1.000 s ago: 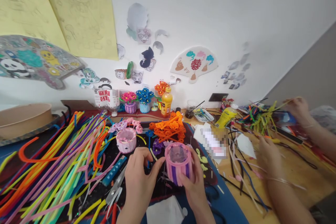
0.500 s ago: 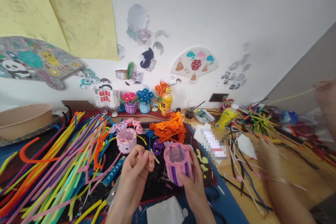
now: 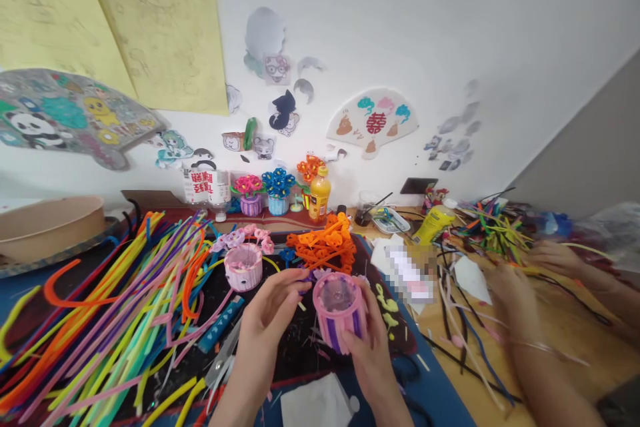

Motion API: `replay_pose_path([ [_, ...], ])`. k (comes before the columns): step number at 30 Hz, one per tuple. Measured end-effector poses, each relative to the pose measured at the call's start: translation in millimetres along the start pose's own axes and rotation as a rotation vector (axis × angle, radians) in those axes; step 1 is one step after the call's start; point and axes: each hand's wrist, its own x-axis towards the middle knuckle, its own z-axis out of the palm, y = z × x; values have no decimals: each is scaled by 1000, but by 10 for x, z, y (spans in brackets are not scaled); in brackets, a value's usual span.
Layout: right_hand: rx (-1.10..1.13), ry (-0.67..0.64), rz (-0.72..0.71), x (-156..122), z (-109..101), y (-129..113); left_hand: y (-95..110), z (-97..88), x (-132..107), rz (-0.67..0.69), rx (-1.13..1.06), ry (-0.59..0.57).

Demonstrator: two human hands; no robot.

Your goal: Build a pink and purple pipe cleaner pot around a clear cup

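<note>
In my right hand (image 3: 373, 333) is a small round pot (image 3: 333, 330) covered in pink and purple pipe cleaners, held upright with its top tilted towards me. My thumb presses its front while the fingers wrap its right side. My left hand (image 3: 273, 310) is just left of the pot, thumb apart from the stretched fingers. Its fingertips reach the purple pipe-cleaner flowers (image 3: 306, 278) behind the pot; whether they touch them I cannot tell. A second pink pot (image 3: 243, 268) with a face stands beyond my left hand, pink and lilac flowers (image 3: 243, 238) behind it.
Loose pipe cleaners (image 3: 125, 320) cover the left side. Orange flowers (image 3: 325, 247) lie in a heap behind the pot. Finished flower pots (image 3: 278, 193) and a juice bottle (image 3: 319, 195) stand along the wall. Another person's hands (image 3: 515, 290) work at the right. A white tissue (image 3: 317, 403) lies in front.
My left hand has moved from a closed pinch forward and right to the purple flowers, its fingers opening out. The pot stays in my right hand. The other person's far hand has come down.
</note>
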Motion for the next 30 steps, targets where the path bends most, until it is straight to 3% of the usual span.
replay_pose_path([
  [3,-39,14,-49,-20,83,-68,44,19,-45,11,15,-34],
  [6,-96,5,-137,-28,157,-99,33,15,-42,229,396,35],
  [9,-200,-12,-220,-16,167,-72,-23,3,-17,401,639,-1],
  [14,-350,-46,-278,12,97,-2,-98,16,-14,409,728,-79],
  [18,-403,-81,-272,0,83,-19,-84,63,-39,220,504,-144],
  [23,-368,-90,-295,25,72,-12,-1,57,-74,-106,-90,-178],
  [25,-391,-106,-330,56,50,7,30,36,-70,-177,-332,-164],
  [27,-425,-121,-342,83,27,23,46,23,-53,-163,-490,-102],
  [30,-414,-133,-327,96,8,30,44,19,-32,-59,-555,36],
])
